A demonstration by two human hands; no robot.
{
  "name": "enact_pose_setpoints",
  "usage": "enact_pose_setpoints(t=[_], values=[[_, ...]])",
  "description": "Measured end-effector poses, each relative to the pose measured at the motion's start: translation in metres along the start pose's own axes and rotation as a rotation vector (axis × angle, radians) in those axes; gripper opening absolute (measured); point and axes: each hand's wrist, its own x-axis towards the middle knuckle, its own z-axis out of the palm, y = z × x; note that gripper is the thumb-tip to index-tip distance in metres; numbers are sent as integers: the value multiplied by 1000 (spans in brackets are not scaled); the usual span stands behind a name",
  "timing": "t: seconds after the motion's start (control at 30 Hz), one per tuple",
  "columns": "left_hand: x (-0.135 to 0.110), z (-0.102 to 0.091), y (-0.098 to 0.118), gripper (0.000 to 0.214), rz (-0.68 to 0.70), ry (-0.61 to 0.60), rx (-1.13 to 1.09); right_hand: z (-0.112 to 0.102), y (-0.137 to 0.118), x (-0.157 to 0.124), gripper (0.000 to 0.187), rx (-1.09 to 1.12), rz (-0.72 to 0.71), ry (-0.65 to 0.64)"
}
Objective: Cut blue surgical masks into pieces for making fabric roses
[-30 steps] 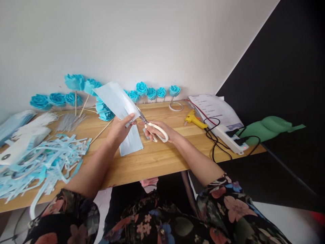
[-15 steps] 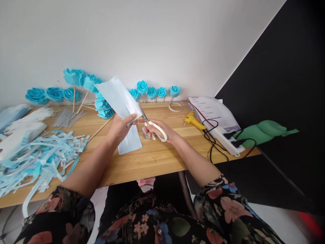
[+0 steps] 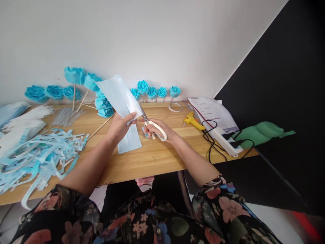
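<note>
Between thumb and fingers, my left hand grips a pale blue sheet that slants up toward the wall. My right hand is closed around the cream handles of a pair of scissors, whose blades lie at the sheet's right edge. Whether the blades are apart cannot be made out. Under my left hand another pale blue piece rests on the wooden table. A small bluish bit shows by my right fingers.
Blue paper flowers on sticks stand along the wall. Cut strips are heaped at left beside white sheets. At right are a tape ring, yellow glue gun, power strip, papers and a green object.
The view has shifted slightly. My hands, the sheet and the scissors keep almost the same position, with the blades still at the sheet's edge.
</note>
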Motion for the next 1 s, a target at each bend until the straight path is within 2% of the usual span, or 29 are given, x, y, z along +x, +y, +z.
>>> enact_pose_setpoints(t=[0.67,1.0], values=[[0,1,2,32,-2,18,-1,-1,2,1,66,-2,-3,21],[1,-3,-1,31,5,19,29,1,-5,-1,66,-14,53,91]])
